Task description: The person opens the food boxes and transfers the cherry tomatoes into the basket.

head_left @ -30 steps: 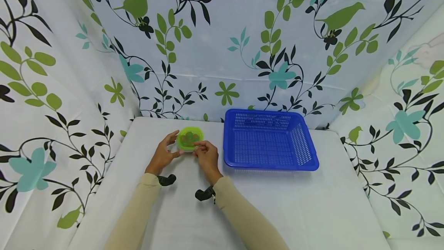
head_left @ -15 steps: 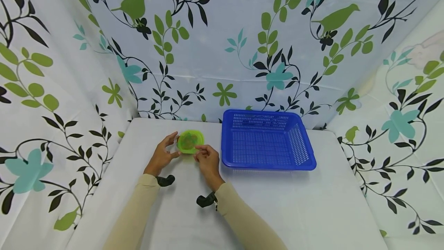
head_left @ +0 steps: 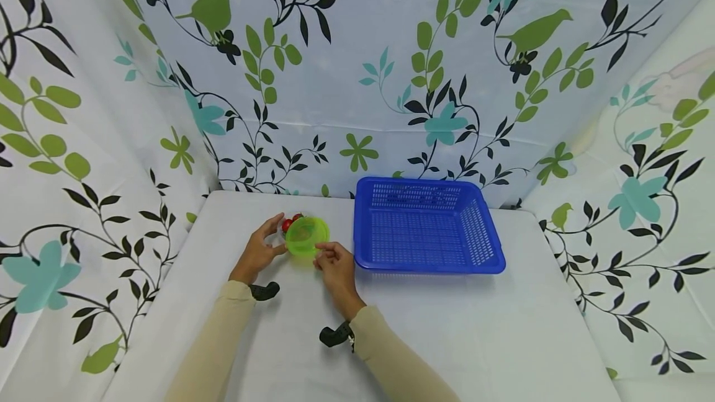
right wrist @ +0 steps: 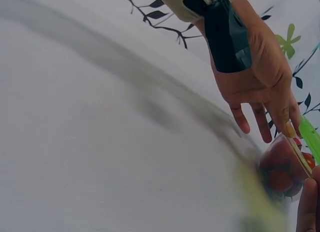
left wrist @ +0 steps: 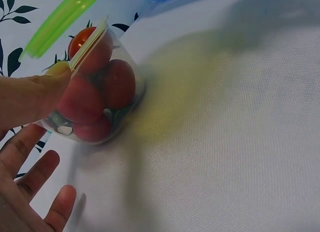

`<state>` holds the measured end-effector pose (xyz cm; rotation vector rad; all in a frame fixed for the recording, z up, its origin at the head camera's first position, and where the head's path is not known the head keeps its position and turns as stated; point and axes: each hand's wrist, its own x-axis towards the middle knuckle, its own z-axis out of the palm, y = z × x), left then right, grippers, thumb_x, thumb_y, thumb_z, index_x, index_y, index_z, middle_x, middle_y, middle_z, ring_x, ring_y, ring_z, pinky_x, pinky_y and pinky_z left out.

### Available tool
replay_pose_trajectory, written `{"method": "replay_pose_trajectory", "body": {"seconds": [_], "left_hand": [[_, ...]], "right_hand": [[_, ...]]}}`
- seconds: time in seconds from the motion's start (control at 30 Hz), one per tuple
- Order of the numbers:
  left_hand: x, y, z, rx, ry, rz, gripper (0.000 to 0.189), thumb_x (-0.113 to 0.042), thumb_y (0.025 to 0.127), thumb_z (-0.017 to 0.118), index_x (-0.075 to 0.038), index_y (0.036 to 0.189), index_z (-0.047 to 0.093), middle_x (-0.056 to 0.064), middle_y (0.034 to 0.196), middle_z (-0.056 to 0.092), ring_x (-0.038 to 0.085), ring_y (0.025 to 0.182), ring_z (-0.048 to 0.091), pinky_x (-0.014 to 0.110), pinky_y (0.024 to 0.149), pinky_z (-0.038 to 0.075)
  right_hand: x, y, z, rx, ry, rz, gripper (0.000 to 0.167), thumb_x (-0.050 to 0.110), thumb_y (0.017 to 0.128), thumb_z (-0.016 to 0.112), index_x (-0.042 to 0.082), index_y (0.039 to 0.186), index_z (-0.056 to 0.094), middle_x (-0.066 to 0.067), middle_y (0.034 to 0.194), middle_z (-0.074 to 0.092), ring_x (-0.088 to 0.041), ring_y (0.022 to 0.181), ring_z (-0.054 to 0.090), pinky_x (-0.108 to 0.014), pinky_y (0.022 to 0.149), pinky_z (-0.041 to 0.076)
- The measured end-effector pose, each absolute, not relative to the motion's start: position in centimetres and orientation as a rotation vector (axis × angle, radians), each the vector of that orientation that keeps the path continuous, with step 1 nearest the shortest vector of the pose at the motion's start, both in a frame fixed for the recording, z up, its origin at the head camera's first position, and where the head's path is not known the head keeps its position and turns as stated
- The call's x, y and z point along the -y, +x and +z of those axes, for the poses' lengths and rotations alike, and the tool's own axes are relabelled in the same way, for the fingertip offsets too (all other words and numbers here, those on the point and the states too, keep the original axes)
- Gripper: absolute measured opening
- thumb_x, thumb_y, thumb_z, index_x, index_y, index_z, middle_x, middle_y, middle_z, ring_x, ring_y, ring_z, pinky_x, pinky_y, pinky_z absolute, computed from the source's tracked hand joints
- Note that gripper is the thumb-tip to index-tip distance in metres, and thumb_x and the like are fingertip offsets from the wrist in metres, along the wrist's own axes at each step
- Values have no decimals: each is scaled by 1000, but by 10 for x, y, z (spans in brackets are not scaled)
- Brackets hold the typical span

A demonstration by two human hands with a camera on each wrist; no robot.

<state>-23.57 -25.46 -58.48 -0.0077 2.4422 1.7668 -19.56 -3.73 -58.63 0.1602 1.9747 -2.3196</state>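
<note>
Left of the middle of the head view, the left hand holds the clear plastic container by its rim, thumb in front and a finger behind. Red tomatoes fill it, showing past the translucent green lid, which is tilted and apart from the rim. Just right of it, the right hand pinches the lid's near edge. Further right, the blue plastic basket sits on the table.

For clean handling, the left grip should stay steady and light — thin walls probably flex — while the lid is kept well above the tomatoes' stalks.

In the head view the lid covers most of the container; the left wrist view cuts the lid off at the top, the right wrist view crops the right fingertips, and the tomatoes cannot be counted surely.
</note>
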Motion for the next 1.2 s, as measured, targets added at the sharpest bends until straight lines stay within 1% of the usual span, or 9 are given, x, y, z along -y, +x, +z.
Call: {"method": "replay_pose_trajectory", "body": {"seconds": [0.2,0.3,0.5,0.67,0.83,0.97,1.2], "left_hand": [[254,-235,-584,-2446,-35,1735,85,-3,97,72,-20,169,29,12,175,31,39,163,23,68,130,21],[254,-236,-584,-2452,-36,1727,84,-5,98,72,-21,169,30,11,174,32,38,163,23,68,131,21],[256,-237,-587,-2461,9,1720,85,-9,98,74,-17,169,29,15,173,33,41,161,25,70,129,22],[255,-236,-584,-2492,13,1662,87,-15,99,76,-18,170,27,12,175,31,42,160,28,70,129,24],[255,-239,-583,-2499,-14,1631,86,-13,99,75,-18,170,27,11,176,30,42,159,29,70,128,25],[256,-240,-584,-2494,-35,1626,86,-11,99,74,-20,170,27,9,176,30,42,160,27,68,129,26],[255,-241,-583,-2481,-42,1626,86,-11,99,74,-19,170,27,11,176,30,42,161,27,68,129,25]], "right_hand": [[33,-184,-583,-1958,147,-2335,20,-3,98,67,2,116,75,-6,91,65,-12,81,69,-27,80,64],[30,-179,-584,-1956,144,-2332,21,-3,98,67,2,116,75,-6,91,65,-13,81,70,-26,80,64],[21,-167,-586,-1983,111,-2311,22,-2,100,65,2,119,74,-8,95,67,-14,83,71,-25,81,64],[11,-159,-589,-2001,107,-2296,21,-1,100,65,4,118,75,-8,97,68,-14,85,71,-24,83,64],[4,-153,-595,-2033,117,-2267,20,-1,100,65,5,117,75,-9,97,68,-14,84,70,-25,83,64],[2,-148,-600,-2071,119,-2253,20,-2,98,65,2,115,76,-11,94,69,-14,81,70,-26,81,65],[-1,-139,-607,-2105,118,-2234,21,-3,97,65,3,113,77,-14,93,70,-14,80,69,-23,80,63]]}}
